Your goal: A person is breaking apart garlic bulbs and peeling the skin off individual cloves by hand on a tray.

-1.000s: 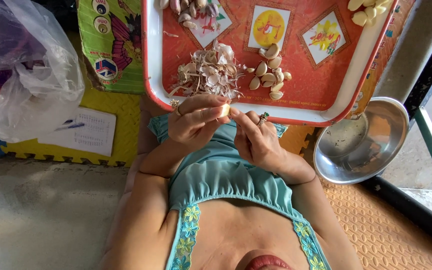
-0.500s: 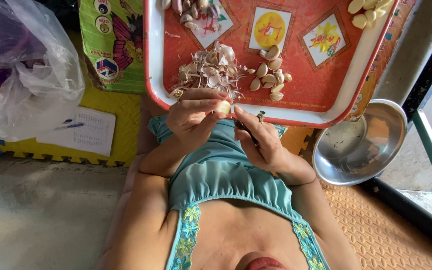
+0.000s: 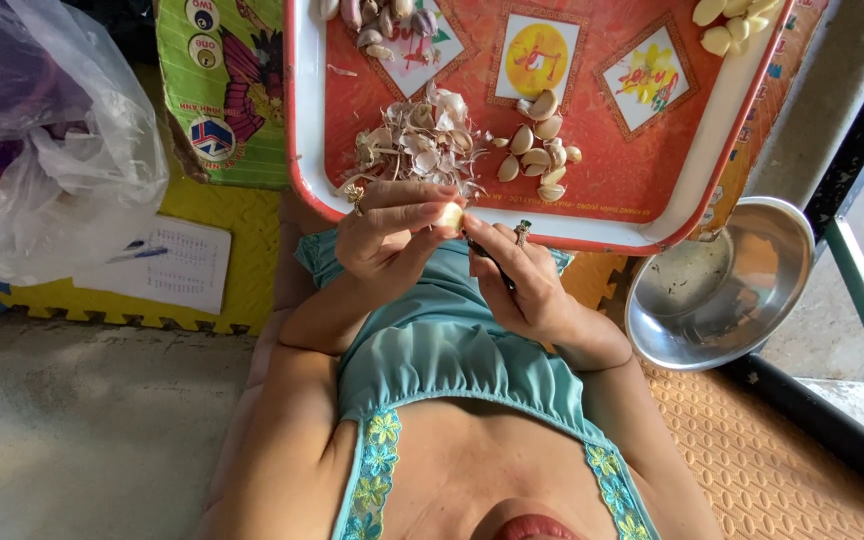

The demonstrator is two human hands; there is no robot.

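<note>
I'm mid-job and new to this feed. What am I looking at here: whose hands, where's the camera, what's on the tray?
There is no machine: a person works with two bare hands, filmed by one camera worn on the head, looking down past the chest. The left hand pinches a garlic clove in its fingertips. The right hand holds a small dark knife against it. Beyond the hands lies a red tray with a pile of papery garlic skins, some cloves beside it and peeled cloves in the far corner. A steel bowl sits on the floor to the right.
</note>
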